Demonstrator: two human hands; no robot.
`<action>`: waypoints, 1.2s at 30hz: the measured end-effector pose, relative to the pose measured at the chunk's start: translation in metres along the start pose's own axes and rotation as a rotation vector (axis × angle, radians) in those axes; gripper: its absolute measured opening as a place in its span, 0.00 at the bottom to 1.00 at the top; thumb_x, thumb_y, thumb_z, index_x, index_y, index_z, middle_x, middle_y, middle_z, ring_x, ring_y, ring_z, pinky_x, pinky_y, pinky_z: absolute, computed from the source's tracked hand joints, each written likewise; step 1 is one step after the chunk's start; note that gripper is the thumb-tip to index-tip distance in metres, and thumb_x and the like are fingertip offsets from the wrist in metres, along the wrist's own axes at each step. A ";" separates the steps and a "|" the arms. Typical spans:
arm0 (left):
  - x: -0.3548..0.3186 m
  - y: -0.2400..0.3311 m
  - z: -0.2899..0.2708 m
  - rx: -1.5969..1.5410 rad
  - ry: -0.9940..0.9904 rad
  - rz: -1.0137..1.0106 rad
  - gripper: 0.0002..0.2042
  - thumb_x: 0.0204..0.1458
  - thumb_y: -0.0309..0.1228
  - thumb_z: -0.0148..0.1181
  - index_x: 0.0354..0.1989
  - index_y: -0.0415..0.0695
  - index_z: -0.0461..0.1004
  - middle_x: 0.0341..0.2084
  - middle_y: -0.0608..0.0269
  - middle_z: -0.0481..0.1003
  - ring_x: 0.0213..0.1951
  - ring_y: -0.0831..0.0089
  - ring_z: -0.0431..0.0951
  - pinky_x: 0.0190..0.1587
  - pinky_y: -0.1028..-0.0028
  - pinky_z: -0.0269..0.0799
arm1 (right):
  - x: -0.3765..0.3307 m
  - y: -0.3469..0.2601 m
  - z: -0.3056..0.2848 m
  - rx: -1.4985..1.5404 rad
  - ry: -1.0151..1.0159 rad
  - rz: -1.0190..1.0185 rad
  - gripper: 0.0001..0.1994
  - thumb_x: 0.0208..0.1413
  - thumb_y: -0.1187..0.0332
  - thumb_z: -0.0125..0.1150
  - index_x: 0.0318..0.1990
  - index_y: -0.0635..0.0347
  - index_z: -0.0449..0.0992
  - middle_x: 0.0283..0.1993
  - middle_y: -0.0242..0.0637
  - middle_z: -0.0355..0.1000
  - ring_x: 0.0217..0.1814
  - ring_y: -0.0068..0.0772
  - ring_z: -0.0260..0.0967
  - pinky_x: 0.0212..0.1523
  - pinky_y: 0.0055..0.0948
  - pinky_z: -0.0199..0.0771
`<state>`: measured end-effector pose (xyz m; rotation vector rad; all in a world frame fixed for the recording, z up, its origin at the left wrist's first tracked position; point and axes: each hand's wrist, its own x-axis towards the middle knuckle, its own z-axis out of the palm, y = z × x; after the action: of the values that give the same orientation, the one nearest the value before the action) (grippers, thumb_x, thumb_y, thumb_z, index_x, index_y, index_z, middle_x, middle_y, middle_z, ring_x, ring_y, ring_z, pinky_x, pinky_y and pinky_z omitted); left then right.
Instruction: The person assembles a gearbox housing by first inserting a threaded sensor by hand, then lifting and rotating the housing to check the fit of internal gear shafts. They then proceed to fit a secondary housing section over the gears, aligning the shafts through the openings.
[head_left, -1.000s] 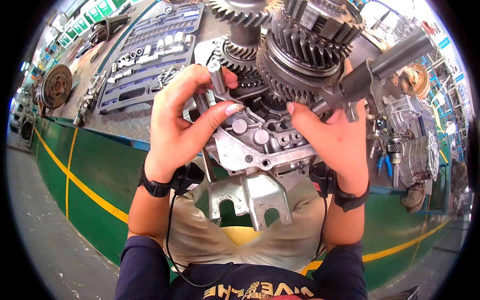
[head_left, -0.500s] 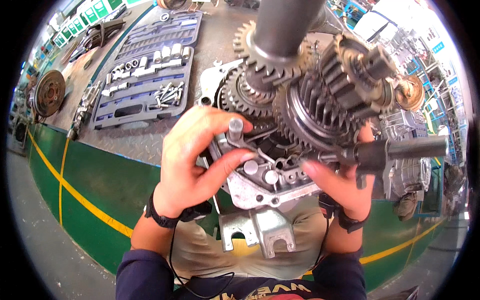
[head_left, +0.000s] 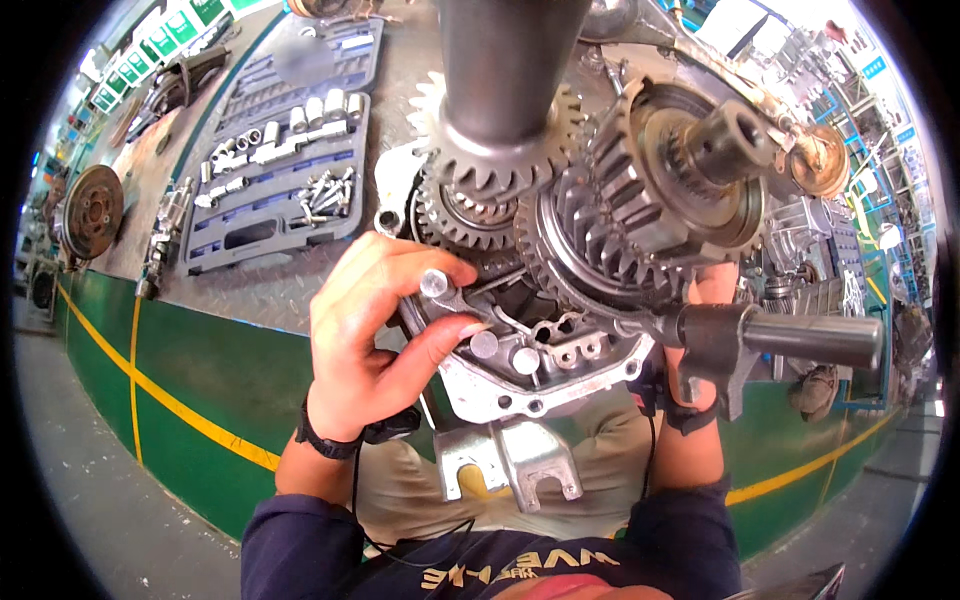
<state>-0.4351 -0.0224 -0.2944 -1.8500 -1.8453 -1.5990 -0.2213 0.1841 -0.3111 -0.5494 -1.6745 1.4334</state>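
A gearbox with its gears exposed, in a light metal housing [head_left: 500,390], stands in front of me. My left hand [head_left: 360,335] is on its left side, with thumb and index finger curled round an upright shift rod [head_left: 434,283]. Two more round rod ends [head_left: 484,345] show beside the thumb. My right hand [head_left: 712,285] is at the right side, behind a dark shift fork [head_left: 720,340] with a thick rod; its fingers are mostly hidden. Above the housing rise a gear shaft [head_left: 510,70] and a second gear cluster [head_left: 680,165], leaning right.
An open socket set case [head_left: 250,235] lies on the metal bench to the left. A rusty disc [head_left: 92,212] is farther left. A forked metal bracket [head_left: 510,462] projects from the housing toward my lap. More gearbox housings [head_left: 810,240] stand at the right.
The gear shafts and shift fork have shifted left and look larger. My right thumb, earlier visible over the housing edge, is now hidden behind the fork. My left hand keeps its grip.
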 end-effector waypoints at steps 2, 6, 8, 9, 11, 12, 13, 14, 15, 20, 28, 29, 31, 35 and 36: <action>-0.003 0.004 -0.002 -0.028 0.009 -0.028 0.15 0.46 0.26 0.78 0.42 0.40 0.81 0.38 0.57 0.84 0.37 0.58 0.81 0.42 0.65 0.74 | 0.000 -0.006 0.004 -0.027 -0.014 0.048 0.24 0.64 0.71 0.62 0.66 0.67 0.70 0.59 0.40 0.75 0.58 0.28 0.74 0.62 0.29 0.72; -0.002 0.005 0.005 -0.067 0.015 -0.060 0.15 0.46 0.25 0.77 0.42 0.40 0.81 0.38 0.57 0.84 0.38 0.59 0.80 0.43 0.65 0.74 | 0.006 0.004 -0.006 -0.044 -0.017 0.050 0.25 0.59 0.80 0.60 0.66 0.66 0.71 0.61 0.38 0.75 0.61 0.27 0.73 0.65 0.30 0.70; -0.003 0.003 0.010 -0.073 0.039 -0.078 0.15 0.45 0.24 0.76 0.42 0.39 0.81 0.38 0.57 0.84 0.38 0.60 0.80 0.44 0.65 0.74 | 0.008 0.008 -0.009 -0.069 -0.049 -0.047 0.25 0.59 0.80 0.56 0.66 0.68 0.71 0.62 0.41 0.74 0.64 0.31 0.72 0.68 0.35 0.70; -0.004 0.007 0.008 -0.064 0.043 -0.091 0.15 0.45 0.23 0.75 0.43 0.37 0.80 0.40 0.55 0.84 0.39 0.61 0.80 0.45 0.67 0.73 | 0.008 0.004 -0.006 -0.070 -0.062 -0.065 0.26 0.58 0.80 0.55 0.66 0.69 0.70 0.62 0.43 0.74 0.65 0.33 0.72 0.69 0.36 0.70; -0.010 0.003 0.014 -0.126 0.080 -0.153 0.16 0.46 0.21 0.74 0.44 0.34 0.79 0.41 0.53 0.82 0.42 0.62 0.79 0.47 0.67 0.73 | 0.009 0.003 -0.008 -0.111 -0.079 -0.055 0.29 0.55 0.77 0.54 0.67 0.69 0.70 0.62 0.52 0.75 0.64 0.43 0.75 0.68 0.41 0.71; -0.011 0.003 0.009 -0.145 0.077 -0.124 0.17 0.48 0.22 0.73 0.46 0.31 0.78 0.42 0.50 0.81 0.45 0.62 0.78 0.50 0.67 0.72 | 0.009 0.006 -0.003 -0.131 -0.069 -0.064 0.29 0.54 0.77 0.54 0.67 0.70 0.70 0.60 0.55 0.76 0.62 0.47 0.76 0.67 0.41 0.72; -0.013 0.004 0.012 -0.178 0.110 -0.116 0.17 0.51 0.25 0.72 0.48 0.30 0.77 0.43 0.49 0.80 0.45 0.62 0.78 0.52 0.66 0.72 | 0.012 0.009 -0.003 -0.166 -0.056 -0.080 0.29 0.53 0.76 0.55 0.66 0.70 0.70 0.58 0.58 0.77 0.61 0.51 0.77 0.65 0.41 0.72; -0.014 0.005 0.013 -0.191 0.121 -0.137 0.16 0.54 0.26 0.70 0.48 0.30 0.76 0.43 0.49 0.79 0.45 0.62 0.78 0.52 0.66 0.72 | 0.013 0.014 -0.002 -0.163 -0.044 -0.127 0.29 0.52 0.74 0.56 0.64 0.72 0.71 0.55 0.62 0.77 0.59 0.59 0.77 0.62 0.42 0.73; -0.015 0.006 0.011 -0.192 0.132 -0.163 0.16 0.57 0.27 0.68 0.48 0.29 0.76 0.43 0.49 0.79 0.46 0.61 0.78 0.53 0.66 0.72 | 0.011 0.012 -0.002 -0.133 -0.028 -0.123 0.29 0.52 0.74 0.56 0.64 0.72 0.71 0.55 0.62 0.77 0.59 0.59 0.77 0.62 0.42 0.73; -0.053 -0.031 0.009 -0.123 0.374 -0.254 0.17 0.65 0.30 0.62 0.56 0.31 0.75 0.47 0.54 0.80 0.47 0.69 0.79 0.56 0.68 0.74 | 0.007 0.004 -0.009 -0.212 -0.068 -0.097 0.29 0.53 0.79 0.52 0.66 0.69 0.70 0.56 0.53 0.78 0.60 0.42 0.77 0.62 0.34 0.72; -0.130 -0.062 -0.036 -0.327 0.629 -0.616 0.21 0.66 0.27 0.62 0.65 0.33 0.70 0.56 0.51 0.78 0.52 0.67 0.80 0.60 0.65 0.76 | 0.010 0.009 -0.020 -0.253 -0.111 -0.254 0.28 0.53 0.76 0.57 0.65 0.71 0.68 0.55 0.62 0.75 0.57 0.65 0.74 0.59 0.48 0.73; -0.133 -0.065 -0.037 -0.318 0.618 -0.623 0.21 0.66 0.27 0.62 0.64 0.33 0.71 0.56 0.52 0.78 0.52 0.67 0.80 0.60 0.65 0.76 | 0.010 0.011 -0.020 -0.279 -0.098 -0.309 0.27 0.53 0.75 0.59 0.62 0.73 0.68 0.53 0.63 0.74 0.56 0.65 0.73 0.58 0.52 0.74; -0.129 -0.057 -0.036 -0.295 0.599 -0.626 0.20 0.65 0.26 0.62 0.64 0.33 0.71 0.56 0.52 0.78 0.52 0.67 0.80 0.60 0.65 0.76 | 0.010 0.010 -0.021 -0.280 -0.110 -0.318 0.27 0.53 0.75 0.59 0.63 0.73 0.68 0.54 0.62 0.74 0.56 0.66 0.73 0.58 0.52 0.74; -0.114 -0.045 -0.035 -0.235 0.498 -0.561 0.20 0.65 0.24 0.62 0.63 0.33 0.71 0.57 0.52 0.78 0.52 0.67 0.80 0.60 0.65 0.76 | 0.011 0.008 -0.024 -0.255 -0.117 -0.244 0.29 0.53 0.76 0.56 0.67 0.68 0.69 0.56 0.62 0.75 0.60 0.65 0.74 0.62 0.44 0.72; -0.107 -0.040 -0.033 -0.198 0.442 -0.517 0.20 0.65 0.24 0.62 0.63 0.33 0.71 0.57 0.52 0.77 0.52 0.67 0.80 0.60 0.65 0.76 | 0.011 0.007 -0.024 -0.260 -0.124 -0.215 0.30 0.53 0.76 0.56 0.67 0.68 0.69 0.57 0.62 0.75 0.61 0.62 0.75 0.62 0.43 0.72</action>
<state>-0.4564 -0.1072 -0.3750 -0.9720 -2.0992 -2.1951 -0.2086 0.2081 -0.3143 -0.4124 -1.9709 1.1221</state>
